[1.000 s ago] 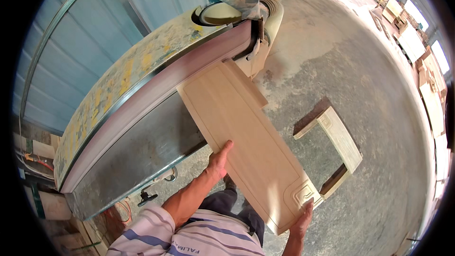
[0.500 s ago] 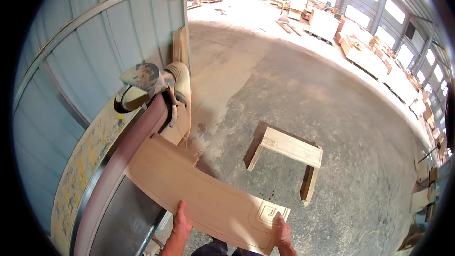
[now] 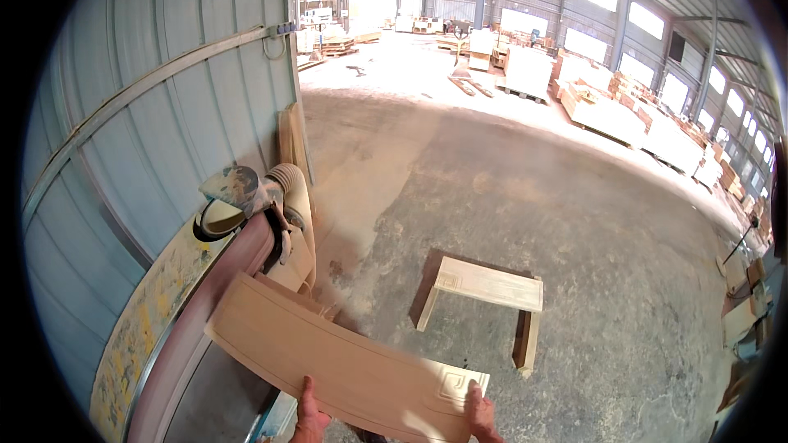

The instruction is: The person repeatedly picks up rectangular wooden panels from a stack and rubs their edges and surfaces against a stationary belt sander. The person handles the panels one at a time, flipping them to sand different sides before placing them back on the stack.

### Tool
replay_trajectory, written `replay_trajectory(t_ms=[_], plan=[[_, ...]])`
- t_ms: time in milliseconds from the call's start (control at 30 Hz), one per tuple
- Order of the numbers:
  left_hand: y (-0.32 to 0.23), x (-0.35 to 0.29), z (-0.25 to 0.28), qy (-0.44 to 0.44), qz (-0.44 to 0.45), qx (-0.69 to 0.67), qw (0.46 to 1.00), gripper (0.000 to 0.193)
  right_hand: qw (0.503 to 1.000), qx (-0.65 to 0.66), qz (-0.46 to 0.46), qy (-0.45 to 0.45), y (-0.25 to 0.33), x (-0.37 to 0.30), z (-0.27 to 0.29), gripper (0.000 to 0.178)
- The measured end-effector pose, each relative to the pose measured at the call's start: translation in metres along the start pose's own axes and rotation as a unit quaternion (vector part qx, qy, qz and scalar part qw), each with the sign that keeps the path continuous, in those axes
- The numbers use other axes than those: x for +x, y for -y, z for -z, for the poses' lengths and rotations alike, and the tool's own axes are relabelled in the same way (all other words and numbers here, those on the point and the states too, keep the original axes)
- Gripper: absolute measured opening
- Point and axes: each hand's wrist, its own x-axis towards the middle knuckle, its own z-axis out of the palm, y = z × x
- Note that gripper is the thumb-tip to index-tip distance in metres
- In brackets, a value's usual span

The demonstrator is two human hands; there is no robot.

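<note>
A long wooden panel (image 3: 328,354), with a carved square motif near its right end, stretches across the lower middle. My left hand (image 3: 310,422) grips its near edge around the middle, thumb on top. At the right end my right hand (image 3: 482,416) holds the panel, its thumb beside the carving. Fingers beneath the wood are hidden from sight. The panel's left end overlaps the pinkish-brown belt (image 3: 194,330) of a belt sander; whether the two touch I cannot tell.
A similar carved panel (image 3: 491,284) rests on wooden supports on the concrete floor (image 3: 607,279). A ribbed dust hose (image 3: 286,177) joins the sander's far end. Blue-grey metal wall (image 3: 180,115) stands left. Stacked wooden goods (image 3: 603,102) line the far right.
My view has tilted upward, so the floor and sander appear lower in the picture. Both hands keep their hold on the panel, whose left end still lies over the belt.
</note>
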Motion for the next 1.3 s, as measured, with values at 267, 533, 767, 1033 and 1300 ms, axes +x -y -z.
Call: replay_trajectory(t_ms=[267, 533, 767, 1033, 1300], plan=[[-0.026, -0.049, -0.126, 0.131, -0.150, 0.086, 0.976, 0.074, 0.985, -0.149, 0.053, -0.063, -0.013, 0.038, 0.026, 0.049], [-0.010, -0.058, -0.177, 0.170, -0.207, 0.371, 0.889, 0.042, 0.957, 0.022, 0.270, -0.101, 0.143, 0.037, 0.076, 0.048], [0.032, -0.055, -0.175, 0.341, -0.240, 0.581, 0.699, 0.029, 0.712, -0.275, 0.630, -0.144, 0.326, -0.028, 0.089, 0.086], [0.057, -0.042, -0.164, 0.491, -0.128, 0.604, 0.615, 0.029, 0.925, -0.299, 0.063, 0.226, 0.332, -0.068, 0.122, 0.051], [0.053, -0.034, -0.164, 0.538, 0.004, 0.602, 0.591, 0.028, 0.933, -0.280, -0.019, 0.226, 0.333, -0.091, 0.124, 0.050]])
